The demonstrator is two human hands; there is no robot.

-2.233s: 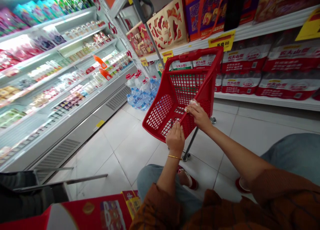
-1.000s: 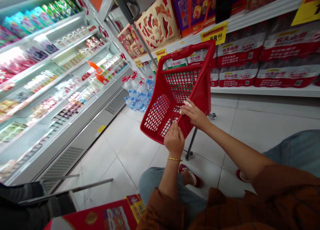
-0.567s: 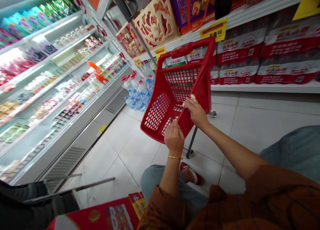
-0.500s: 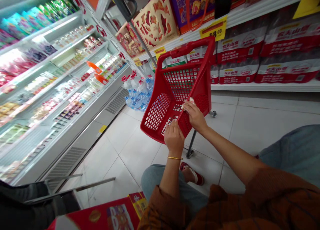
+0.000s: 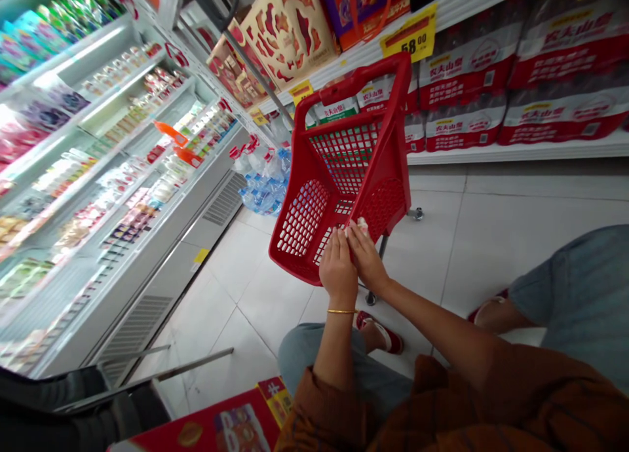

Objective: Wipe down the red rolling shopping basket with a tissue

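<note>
A red plastic shopping cart with perforated basket walls stands in front of me. My left hand grips the near end of its rim, fingers together over the edge. Right beside it, my right hand presses a crumpled white wipe against the same rim. The hands touch or nearly touch at the fingers. Most of the wipe is hidden beneath the right fingers. No goods show inside the part of the basket I can see.
A refrigerated shelf unit with packaged goods runs along the left. Bottled-water packs fill the right shelf, and blue-tinted bottles stand on the floor behind the cart. A red box is at the bottom, near a metal frame.
My right hand has slid along the cart's rim toward me, carrying the wipe, and is now beside my left hand. The left hand stays near the same rim end.
</note>
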